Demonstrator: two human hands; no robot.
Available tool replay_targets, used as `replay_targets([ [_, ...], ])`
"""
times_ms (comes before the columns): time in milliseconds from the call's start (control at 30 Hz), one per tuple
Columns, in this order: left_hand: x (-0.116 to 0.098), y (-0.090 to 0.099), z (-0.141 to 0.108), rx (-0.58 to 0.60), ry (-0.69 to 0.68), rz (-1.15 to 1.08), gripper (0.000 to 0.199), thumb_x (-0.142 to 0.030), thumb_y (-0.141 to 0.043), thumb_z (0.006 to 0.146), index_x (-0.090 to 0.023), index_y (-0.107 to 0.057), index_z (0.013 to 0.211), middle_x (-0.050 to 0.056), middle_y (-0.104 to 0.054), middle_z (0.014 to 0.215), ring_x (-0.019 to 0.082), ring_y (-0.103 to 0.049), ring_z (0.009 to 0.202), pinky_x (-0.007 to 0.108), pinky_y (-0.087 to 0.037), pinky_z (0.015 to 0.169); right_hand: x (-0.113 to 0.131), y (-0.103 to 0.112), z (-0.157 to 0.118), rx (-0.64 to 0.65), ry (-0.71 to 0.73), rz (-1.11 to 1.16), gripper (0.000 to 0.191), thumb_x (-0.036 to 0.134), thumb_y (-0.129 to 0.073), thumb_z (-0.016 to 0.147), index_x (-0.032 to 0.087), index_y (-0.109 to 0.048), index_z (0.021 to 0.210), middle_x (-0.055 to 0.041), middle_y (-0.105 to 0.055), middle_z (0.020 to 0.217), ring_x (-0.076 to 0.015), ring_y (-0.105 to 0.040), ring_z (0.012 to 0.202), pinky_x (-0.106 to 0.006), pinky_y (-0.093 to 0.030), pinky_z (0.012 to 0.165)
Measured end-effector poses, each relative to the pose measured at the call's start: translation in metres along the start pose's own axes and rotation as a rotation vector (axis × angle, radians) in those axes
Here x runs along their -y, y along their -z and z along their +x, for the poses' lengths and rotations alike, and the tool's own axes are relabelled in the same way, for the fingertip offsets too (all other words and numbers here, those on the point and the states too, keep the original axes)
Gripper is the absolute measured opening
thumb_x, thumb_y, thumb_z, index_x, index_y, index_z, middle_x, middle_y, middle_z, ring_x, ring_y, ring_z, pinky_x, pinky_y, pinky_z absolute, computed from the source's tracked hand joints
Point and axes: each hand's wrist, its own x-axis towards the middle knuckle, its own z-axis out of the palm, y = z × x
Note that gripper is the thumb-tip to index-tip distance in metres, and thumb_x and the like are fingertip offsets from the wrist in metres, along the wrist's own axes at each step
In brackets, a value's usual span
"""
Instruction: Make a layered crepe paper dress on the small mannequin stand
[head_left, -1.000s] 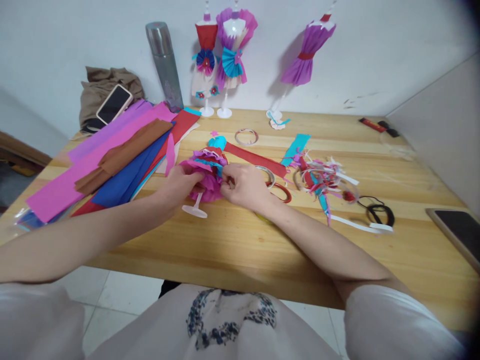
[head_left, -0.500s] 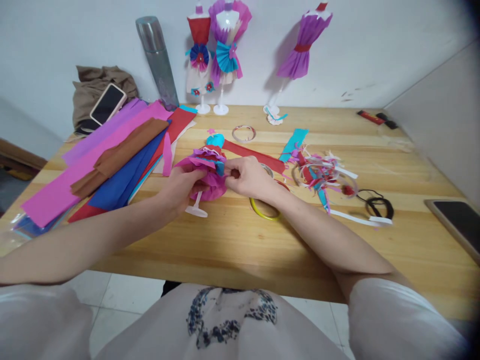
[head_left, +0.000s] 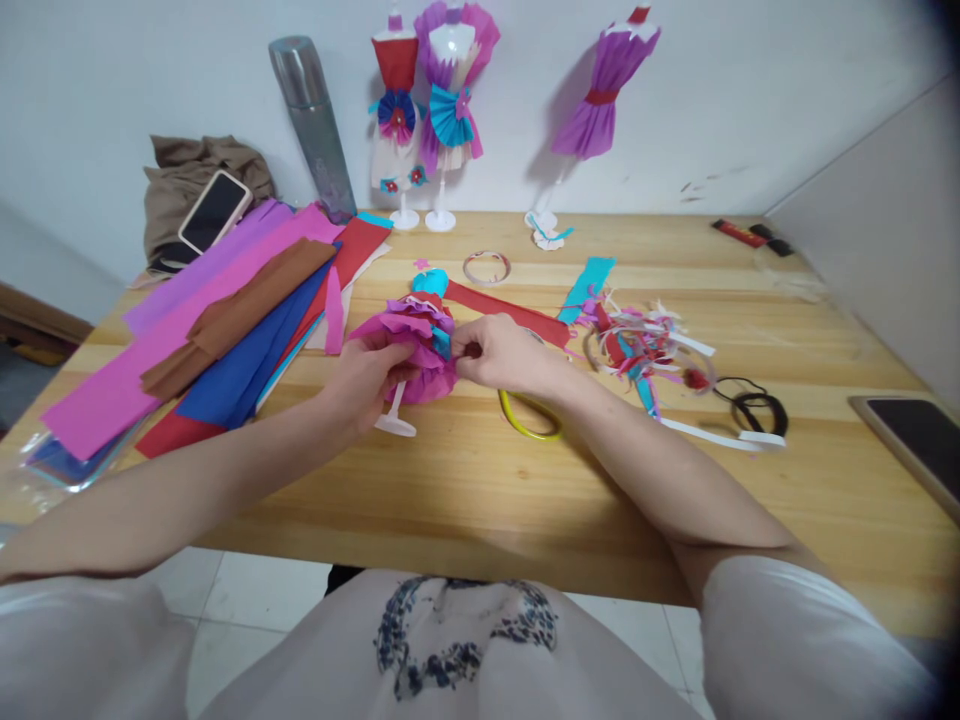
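Observation:
A small dress form point(head_left: 397, 425) on a white stand leans away from me on the wooden table. It wears a blue top point(head_left: 430, 282) and a ruffled magenta paper skirt point(head_left: 431, 385). My left hand point(head_left: 375, 372) is closed around the left side of the skirt, thumb on top. At the skirt's right side, my right hand point(head_left: 491, 350) pinches its edge beside a small blue piece point(head_left: 441, 343); the fingertips partly hide what they grip. Behind the right hand runs a red paper strip point(head_left: 510, 310).
Folded coloured paper sheets point(head_left: 247, 330) cover the left. Paper scraps point(head_left: 637, 340) lie to the right, with a yellow ring point(head_left: 529, 418) nearer me. Dressed forms point(head_left: 442, 130) and a steel flask point(head_left: 311, 120) stand along the wall. A phone point(head_left: 911, 440) rests far right.
My right hand has shifted slightly right at the skirt's edge, and the skirt's ruffles have spread a little. My left hand keeps its hold.

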Motion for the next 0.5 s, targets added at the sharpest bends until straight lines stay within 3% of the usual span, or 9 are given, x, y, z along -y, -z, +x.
replay_targets([
  [267, 0.002, 0.001, 0.002, 0.000, 0.006, 0.004, 0.015, -0.006, -0.071, 0.069, -0.015, -0.073, 0.081, 0.001, -0.074, 0.078, 0.012, -0.067, 0.068, 0.022, -0.054, 0.064, -0.002, 0.017, -0.002, 0.053, 0.026, 0.024, 0.022, 0.015, -0.059, 0.071, 0.019, -0.046, 0.054, 0.0055, -0.042, 0.052, -0.0089, -0.037, 0.052, -0.027, -0.026, 0.054],
  [500, -0.001, -0.001, 0.003, 0.013, 0.012, 0.020, 0.017, -0.006, -0.070, 0.070, -0.015, -0.072, 0.084, 0.002, -0.074, 0.080, 0.013, -0.068, 0.071, 0.022, -0.055, 0.065, -0.002, 0.007, 0.006, -0.167, 0.041, 0.143, 0.012, 0.029, -0.069, 0.079, 0.019, -0.063, 0.083, -0.0013, -0.064, 0.075, -0.0155, -0.054, 0.066, -0.029, -0.038, 0.061],
])
